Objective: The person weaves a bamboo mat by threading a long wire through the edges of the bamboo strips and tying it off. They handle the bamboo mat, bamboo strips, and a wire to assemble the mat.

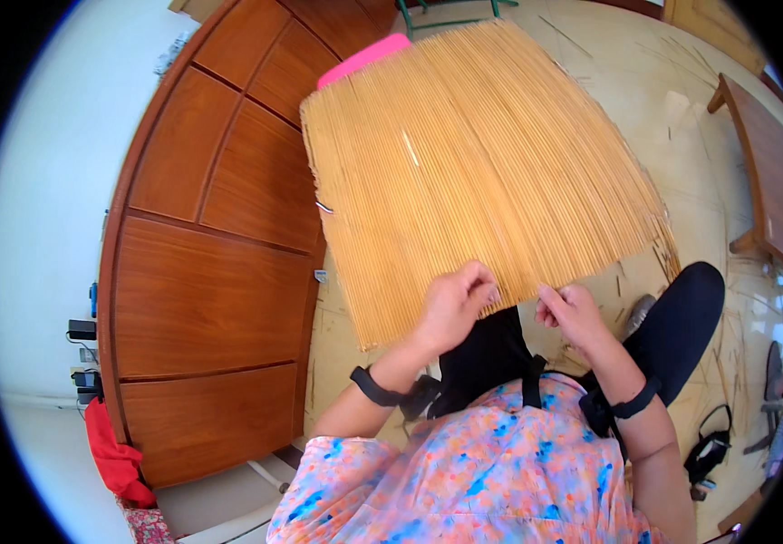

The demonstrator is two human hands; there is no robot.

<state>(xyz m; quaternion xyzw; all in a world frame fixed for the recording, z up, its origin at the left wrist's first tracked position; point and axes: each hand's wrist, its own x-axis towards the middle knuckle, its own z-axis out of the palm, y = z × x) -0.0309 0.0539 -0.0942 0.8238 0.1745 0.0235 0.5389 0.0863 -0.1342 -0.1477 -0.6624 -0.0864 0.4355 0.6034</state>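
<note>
A large mat of thin, straw-coloured sticks (pixel 482 154) laid side by side spreads out in front of me, its near edge reaching my lap. My left hand (pixel 457 306) is closed in a pinch at that near edge, fingertips over the stick ends. Just to its right, my right hand (pixel 575 315) also pinches, thumb against forefinger, close to the same edge. What lies between the fingertips of either hand is too small to make out. A short pale streak (pixel 410 148) shows on the mat's surface.
Under the mat's far left corner a pink panel (pixel 364 60) sticks out. Wooden cabinet fronts (pixel 215 290) stand on the left. A low wooden bench (pixel 763 172) is on the right. Loose stick bits lie on the tiled floor (pixel 681 136), and a black strapped item (pixel 709 449) lies lower right.
</note>
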